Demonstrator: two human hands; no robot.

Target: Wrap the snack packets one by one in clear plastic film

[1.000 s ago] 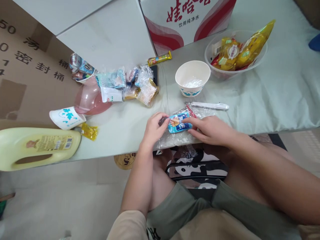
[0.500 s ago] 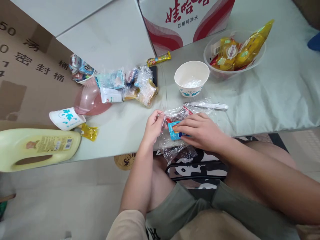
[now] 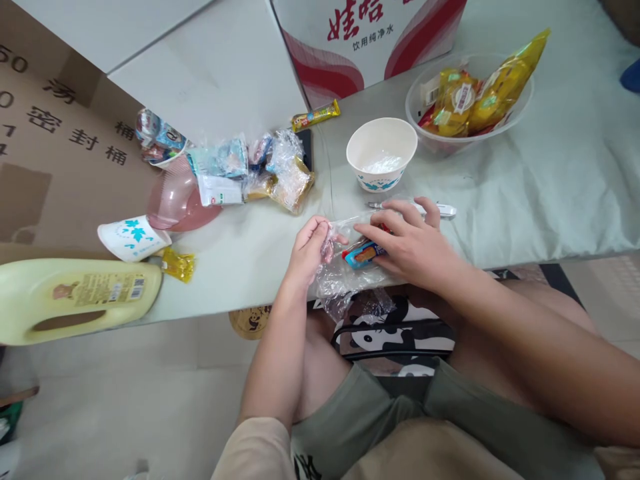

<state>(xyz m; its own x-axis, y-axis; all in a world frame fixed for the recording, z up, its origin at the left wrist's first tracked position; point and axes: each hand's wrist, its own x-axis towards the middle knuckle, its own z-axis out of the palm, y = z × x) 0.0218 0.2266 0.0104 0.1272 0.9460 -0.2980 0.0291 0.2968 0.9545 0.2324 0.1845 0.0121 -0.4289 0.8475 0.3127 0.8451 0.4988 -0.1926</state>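
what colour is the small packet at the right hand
The packet is mostly blue with an orange patch; the head view shows it.

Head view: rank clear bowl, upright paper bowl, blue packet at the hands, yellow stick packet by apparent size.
1. Clear bowl
2. Upright paper bowl
Unranked, both smaller: blue packet and yellow stick packet. The right hand partly hides the blue packet.

two hands [image 3: 311, 250] [image 3: 417, 250], one cutter [image 3: 445, 211], one jug [image 3: 83, 293]
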